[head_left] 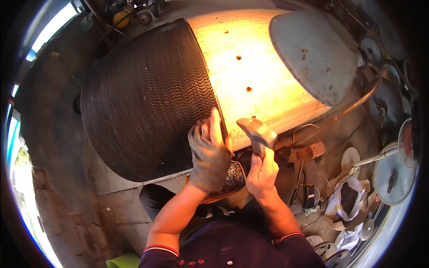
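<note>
My left hand (209, 156), in a grey fingerless glove, is at the border between a dark ridged covering (147, 98) and the bare wood of a large drum (250, 71). Its index finger points away along that border while other fingers curl in. Whatever they may pinch is too small to make out. To its right, my bare right hand (262, 172) grips a hammer (257, 134), its head raised over the near side of the wood. Below my hands sits a box (223, 196) of many small metal nails, partly hidden by the glove.
A large grey lamp shade (313, 56) hangs over the drum's right side, lighting the wood brightly. Several dark holes run across the wood. At right lie round discs (393, 174), a white bag (344, 198), a reddish block (307, 152) and cables. A wheeled machine (144, 18) stands far left.
</note>
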{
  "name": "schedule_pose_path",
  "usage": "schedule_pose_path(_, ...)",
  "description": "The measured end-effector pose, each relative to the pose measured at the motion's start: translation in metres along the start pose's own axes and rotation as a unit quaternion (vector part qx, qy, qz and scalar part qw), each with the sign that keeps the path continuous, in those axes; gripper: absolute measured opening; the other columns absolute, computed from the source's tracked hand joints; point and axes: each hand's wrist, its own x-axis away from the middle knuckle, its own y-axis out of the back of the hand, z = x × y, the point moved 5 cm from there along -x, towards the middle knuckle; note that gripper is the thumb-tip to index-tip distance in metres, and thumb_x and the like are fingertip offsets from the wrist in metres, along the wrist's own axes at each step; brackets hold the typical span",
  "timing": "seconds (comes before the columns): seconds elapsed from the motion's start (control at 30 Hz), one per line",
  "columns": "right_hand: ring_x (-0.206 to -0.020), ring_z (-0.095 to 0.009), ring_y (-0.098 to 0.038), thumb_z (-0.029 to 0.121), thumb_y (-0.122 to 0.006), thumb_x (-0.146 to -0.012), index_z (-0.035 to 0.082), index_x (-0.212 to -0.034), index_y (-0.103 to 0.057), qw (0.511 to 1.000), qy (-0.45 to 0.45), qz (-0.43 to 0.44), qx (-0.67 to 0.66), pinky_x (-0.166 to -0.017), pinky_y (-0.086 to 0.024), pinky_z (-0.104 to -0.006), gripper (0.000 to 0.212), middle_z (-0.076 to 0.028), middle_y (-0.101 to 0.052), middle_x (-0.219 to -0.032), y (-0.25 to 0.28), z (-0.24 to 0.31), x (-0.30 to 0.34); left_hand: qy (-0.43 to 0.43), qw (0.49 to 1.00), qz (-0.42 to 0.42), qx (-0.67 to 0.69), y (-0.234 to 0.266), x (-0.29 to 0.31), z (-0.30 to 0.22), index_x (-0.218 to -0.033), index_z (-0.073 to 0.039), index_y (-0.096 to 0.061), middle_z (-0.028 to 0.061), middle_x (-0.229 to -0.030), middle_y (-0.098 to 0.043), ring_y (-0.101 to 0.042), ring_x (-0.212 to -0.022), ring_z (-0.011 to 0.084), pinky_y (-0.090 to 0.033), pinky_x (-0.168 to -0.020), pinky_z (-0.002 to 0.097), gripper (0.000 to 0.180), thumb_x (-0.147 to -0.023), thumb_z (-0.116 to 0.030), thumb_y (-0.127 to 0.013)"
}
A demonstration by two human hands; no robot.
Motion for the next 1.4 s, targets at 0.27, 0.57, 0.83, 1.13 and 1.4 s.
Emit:
schedule_pose_path(0.27, -0.066, -0.02, -0.06, 0.024, -0.055, -0.106, -0.006, -0.119, -0.056, 0.999, 0.014, 0.0, -0.036, -0.055, -0.047, -0.034, 0.032, -0.012, -0.065, -0.087, -0.008, -0.021, 0.007, -0.11, 0.929, 0.348, 0.058, -0.032, 0.137, 0.037, -0.107, -0.007, -0.068, 0.0097, -0.093, -0.065, -0.062, -0.097, 0.0317, -0.048, -0.085, 0.048, 0.026, -0.084, -0.02, -0.068)
schedule_pose_path(0.57, -0.065, -0.017, -0.058, 0.009, -0.051, -0.103, -0.004, -0.116, -0.058, 0.992, -0.053, -0.006, -0.114, -0.058, -0.046, -0.0269, 0.02, -0.012, -0.066, -0.089, -0.015, -0.041, 0.025, -0.125, 0.864, 0.485, -0.043, -0.047, 0.155, 0.04, -0.093, -0.009, -0.075, 0.0104, -0.092, -0.071, -0.068, -0.093, 0.0301, -0.049, -0.081, 0.0427, 0.018, -0.082, -0.018, -0.064)
schedule_pose_path(0.83, -0.064, -0.021, -0.062, 0.015, -0.055, -0.104, -0.006, -0.109, -0.059, 0.978, -0.146, 0.004, -0.149, -0.057, -0.05, -0.0338, 0.021, -0.014, -0.067, -0.081, -0.015, -0.044, 0.028, -0.168, 0.831, 0.522, -0.091, -0.032, 0.136, 0.03, -0.092, -0.009, -0.076, 0.0109, -0.09, -0.073, -0.07, -0.095, 0.0283, -0.051, -0.079, 0.0424, 0.017, -0.083, -0.019, -0.065)
schedule_pose_path(1.13, -0.059, -0.025, -0.055, 0.024, -0.055, -0.106, -0.002, -0.105, -0.054, 0.991, -0.102, 0.062, -0.061, -0.052, -0.044, -0.0339, 0.026, -0.013, -0.059, -0.074, -0.018, -0.022, 0.01, -0.159, 0.845, 0.506, -0.066, -0.031, 0.142, 0.033, -0.087, -0.012, -0.074, 0.0093, -0.088, -0.07, -0.069, -0.095, 0.0272, -0.049, -0.079, 0.041, 0.014, -0.079, -0.023, -0.07)
schedule_pose_path(1.4, -0.085, -0.042, -0.071, 0.023, -0.067, -0.099, 0.001, -0.123, -0.055, 0.973, -0.169, 0.142, 0.069, -0.064, -0.053, -0.0487, 0.035, -0.029, -0.068, -0.095, -0.031, -0.054, 0.008, -0.157, 0.872, 0.462, -0.033, -0.019, 0.14, 0.029, -0.105, -0.008, -0.067, 0.0055, -0.099, -0.071, -0.068, -0.093, 0.0286, -0.051, -0.086, 0.0438, 0.022, -0.087, -0.019, -0.063)
